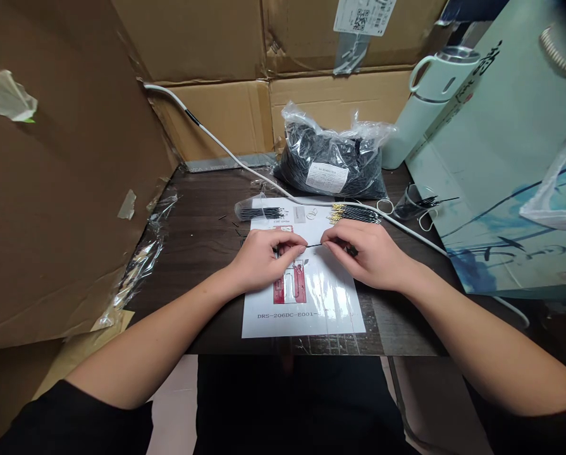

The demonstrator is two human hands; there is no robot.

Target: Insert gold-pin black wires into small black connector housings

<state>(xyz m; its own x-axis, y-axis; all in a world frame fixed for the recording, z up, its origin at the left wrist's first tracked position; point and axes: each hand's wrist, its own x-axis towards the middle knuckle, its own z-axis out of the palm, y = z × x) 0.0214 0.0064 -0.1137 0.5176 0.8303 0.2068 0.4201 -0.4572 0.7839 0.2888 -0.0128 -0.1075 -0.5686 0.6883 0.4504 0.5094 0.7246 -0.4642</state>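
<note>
The left hand (268, 256) and right hand (370, 253), slightly apart, each pinch an end of a thin black wire (313, 245), stretched level between their fingertips. Beneath them lies a printed sheet (334, 300). Just beyond the left hand, a clear plastic cup (243, 210) lies on its side; just beyond the right are gold-ended black wires (356, 213). Farther beyond both sits a bulging clear plastic bag (332, 158).

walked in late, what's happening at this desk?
A person pinches a thin black wire between the fingertips of the left hand and right hand, above a printed sheet. Farther back, more black wires stick out of a tipped clear cup, and a row of gold-tipped wires lies to the right. A filled plastic bag sits behind.
</note>
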